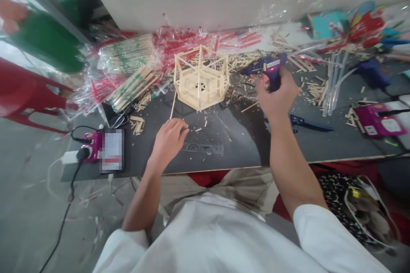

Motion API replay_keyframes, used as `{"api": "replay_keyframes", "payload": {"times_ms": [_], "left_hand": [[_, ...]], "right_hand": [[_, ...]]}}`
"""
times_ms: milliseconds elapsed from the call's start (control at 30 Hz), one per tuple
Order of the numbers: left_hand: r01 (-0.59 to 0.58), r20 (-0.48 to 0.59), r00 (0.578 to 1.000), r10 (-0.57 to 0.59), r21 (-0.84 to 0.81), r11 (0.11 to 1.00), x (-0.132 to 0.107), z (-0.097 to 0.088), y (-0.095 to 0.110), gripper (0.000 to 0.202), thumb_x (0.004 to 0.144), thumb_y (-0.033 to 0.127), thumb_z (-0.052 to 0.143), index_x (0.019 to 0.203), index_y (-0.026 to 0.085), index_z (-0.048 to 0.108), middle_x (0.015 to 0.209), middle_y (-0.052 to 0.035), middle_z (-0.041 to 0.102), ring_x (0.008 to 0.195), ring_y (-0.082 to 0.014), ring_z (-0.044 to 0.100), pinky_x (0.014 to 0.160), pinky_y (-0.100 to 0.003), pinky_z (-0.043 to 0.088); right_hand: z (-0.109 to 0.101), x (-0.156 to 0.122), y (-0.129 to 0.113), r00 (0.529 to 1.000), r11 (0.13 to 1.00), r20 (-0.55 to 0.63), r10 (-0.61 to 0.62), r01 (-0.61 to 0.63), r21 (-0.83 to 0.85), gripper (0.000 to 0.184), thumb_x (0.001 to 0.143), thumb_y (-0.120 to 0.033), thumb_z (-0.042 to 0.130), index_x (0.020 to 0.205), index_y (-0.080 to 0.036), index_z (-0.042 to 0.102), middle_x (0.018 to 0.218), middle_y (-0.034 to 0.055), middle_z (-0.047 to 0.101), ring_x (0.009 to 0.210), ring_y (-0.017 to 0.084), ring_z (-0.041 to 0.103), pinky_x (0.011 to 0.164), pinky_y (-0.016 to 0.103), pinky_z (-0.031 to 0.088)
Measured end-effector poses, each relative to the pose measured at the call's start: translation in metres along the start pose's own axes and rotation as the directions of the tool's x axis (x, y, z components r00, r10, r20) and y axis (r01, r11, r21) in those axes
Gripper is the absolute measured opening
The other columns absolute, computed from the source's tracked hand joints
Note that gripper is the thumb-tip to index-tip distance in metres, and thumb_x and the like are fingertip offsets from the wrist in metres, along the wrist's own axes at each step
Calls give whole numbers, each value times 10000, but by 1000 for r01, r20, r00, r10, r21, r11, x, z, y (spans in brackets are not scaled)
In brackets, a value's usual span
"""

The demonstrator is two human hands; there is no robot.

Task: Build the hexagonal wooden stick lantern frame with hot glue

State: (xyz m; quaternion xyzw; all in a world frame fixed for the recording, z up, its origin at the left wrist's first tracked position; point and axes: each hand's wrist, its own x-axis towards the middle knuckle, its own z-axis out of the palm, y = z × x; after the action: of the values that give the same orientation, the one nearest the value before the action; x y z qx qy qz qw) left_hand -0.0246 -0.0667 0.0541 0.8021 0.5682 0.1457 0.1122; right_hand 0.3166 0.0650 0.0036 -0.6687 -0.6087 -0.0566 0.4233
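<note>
While the right hand (278, 96) gripped a dark blue glue gun (273, 72) with a small red light, the left hand (169, 138) had its fingers closed about the lower end of a thin wooden stick (173, 106). The stick slanted up to the side of a six-sided openwork frame (199, 77) of pale sticks; whether its upper end touched the frame could not be told. That frame sat around the middle of the dark tabletop (243, 149), between the two hands and beyond them from the near edge. A clear ruler (203, 148) lay near that edge, just beside the left hand, and a dark knife (309, 124) lay right of the right forearm. Toward the left edge were bundled sticks (130, 89), with a phone (112, 149) and a purple power strip (92, 145) at the near left corner. Red plastic packaging (179, 40) heaped along the far edge. Toward the right edge lay clear glue sticks (333, 83) and a second power strip (379, 120), also purple.
</note>
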Motion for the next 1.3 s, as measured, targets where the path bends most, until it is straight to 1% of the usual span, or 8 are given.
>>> {"api": "replay_keyframes", "payload": {"times_ms": [100, 267, 567, 767, 967, 1133, 1233, 1300], "left_hand": [[-80, -10, 997, 81, 62, 995, 11, 16, 9, 136, 1032, 228, 621, 1072, 153, 727, 1111, -86, 759, 1035, -244, 678, 907, -373, 527], [-79, -81, 992, 97, 206, 975, 11, 40, 18, 213, 1037, 211, 603, 924, 162, 777, 1022, -73, 790, 962, -240, 687, 823, -370, 527], [-75, -7, 997, 83, 349, 934, 5, 39, 22, 235, 1051, 139, 508, 976, 140, 730, 1092, -112, 754, 995, -277, 675, 847, -404, 504], [-94, 61, 995, 81, 269, 959, 14, 32, 21, 199, 1045, 156, 530, 953, 158, 707, 1055, -92, 737, 984, -269, 660, 854, -400, 497], [-157, 265, 961, 80, 281, 947, 28, 17, 26, 266, 864, -71, 496, 985, 115, 643, 1105, -140, 659, 1028, -289, 628, 826, -378, 494], [-174, 313, 946, 84, 272, 947, 32, 13, 28, 334, 804, -108, 439, 993, 120, 593, 1089, -144, 637, 1029, -282, 605, 856, -375, 490], [-151, 276, 956, 103, 156, 976, 31, 10, 24, 316, 827, -96, 430, 963, 158, 560, 981, -97, 640, 950, -252, 595, 801, -350, 473], [-162, 262, 954, 147, 35, 986, 32, 6, 20, 247, 919, -36, 433, 947, 177, 554, 927, -65, 640, 895, -225, 594, 766, -328, 459]], "right_hand": [[15, -2, 17, 991, 991, 50, 123, -120, -58, 413, 865, -415, 607, 1181, -151, 636, 1031, 184, 716, 1006, 366, 695, 951, 562, 543], [31, -8, 28, 943, 959, 194, 270, -246, -140, 518, 820, -328, 643, 1252, -43, 624, 1173, 278, 693, 1133, 404, 655, 1050, 573, 487], [21, -6, 24, 967, 976, 151, 204, -189, -107, 411, 859, -323, 607, 1213, -117, 639, 1288, 265, 607, 1265, 401, 540, 1123, 605, 402], [16, -6, 12, 987, 993, 122, 108, -101, -64, 354, 896, -311, 576, 1189, -130, 660, 1274, 241, 615, 1295, 383, 527, 1145, 589, 389], [15, -6, 7, 996, 999, 80, 31, -31, -10, 257, 923, -266, 564, 1132, -166, 673, 1194, 196, 642, 1272, 347, 564, 1138, 568, 439], [11, -5, 6, 998, 999, 46, -31, 30, 32, 204, 924, -259, 574, 1078, -193, 690, 1115, 157, 659, 1192, 323, 624, 1055, 538, 533], [8, -5, -2, 999, 990, 25, -42, 38, 136, 193, 945, -293, 566, 1055, -208, 700, 1085, 147, 673, 1076, 294, 676, 924, 480, 598], [4, -6, -12, 997, 969, 19, -68, 62, 239, 209, 974, -343, 546, 1027, -223, 708, 1048, 134, 698, 990, 266, 697, 850, 443, 615]]}}
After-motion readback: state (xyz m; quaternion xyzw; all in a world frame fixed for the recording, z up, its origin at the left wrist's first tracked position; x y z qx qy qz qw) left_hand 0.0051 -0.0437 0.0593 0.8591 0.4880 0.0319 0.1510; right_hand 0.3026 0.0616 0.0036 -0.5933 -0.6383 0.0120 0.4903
